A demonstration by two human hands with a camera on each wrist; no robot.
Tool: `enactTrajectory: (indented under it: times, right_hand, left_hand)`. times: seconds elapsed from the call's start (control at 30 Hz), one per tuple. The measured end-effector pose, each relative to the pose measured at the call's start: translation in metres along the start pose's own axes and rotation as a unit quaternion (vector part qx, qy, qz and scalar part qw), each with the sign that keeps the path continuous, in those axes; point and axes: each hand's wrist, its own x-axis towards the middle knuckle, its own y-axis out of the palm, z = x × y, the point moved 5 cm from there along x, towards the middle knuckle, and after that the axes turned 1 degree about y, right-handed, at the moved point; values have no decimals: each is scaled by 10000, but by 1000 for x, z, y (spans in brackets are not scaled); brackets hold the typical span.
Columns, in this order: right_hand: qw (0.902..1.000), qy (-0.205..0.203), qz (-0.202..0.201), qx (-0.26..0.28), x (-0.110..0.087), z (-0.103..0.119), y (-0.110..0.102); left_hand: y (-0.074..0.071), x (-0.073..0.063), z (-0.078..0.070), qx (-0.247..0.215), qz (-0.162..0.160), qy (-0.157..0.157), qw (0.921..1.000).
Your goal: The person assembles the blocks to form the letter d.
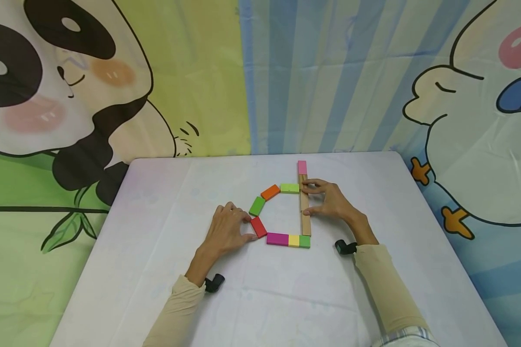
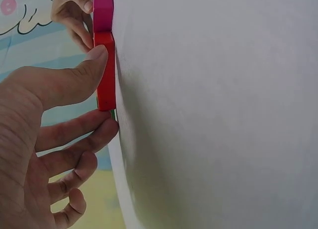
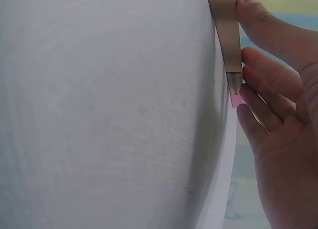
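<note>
In the head view, flat blocks on the table form a D-like outline. My left hand (image 1: 227,229) pinches a red block (image 1: 258,227) at the lower left, thumb at one end and index finger at the other; the left wrist view shows this red block (image 2: 106,80) close up. My right hand (image 1: 332,200) lies along the right side, fingertips and thumb touching the column of wooden blocks (image 1: 306,224). In the right wrist view its fairly straight fingers rest against the side of the wooden blocks (image 3: 227,35). A pink block (image 1: 302,167) tops that column.
A green block (image 1: 257,206), an orange block (image 1: 270,192) and a light green block (image 1: 289,188) curve along the upper left. Purple (image 1: 278,239), yellow (image 1: 294,240) and green pieces form the bottom row. The white table (image 1: 169,193) meets a cartoon-printed backdrop (image 1: 321,77).
</note>
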Motion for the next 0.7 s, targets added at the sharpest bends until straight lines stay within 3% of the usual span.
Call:
enactTrajectory:
  times: [0.7]
  right_hand:
    - [9999,103,1,9,0,2,-1]
  left_hand:
    - [0,0,-2,-89,15,-55,9999]
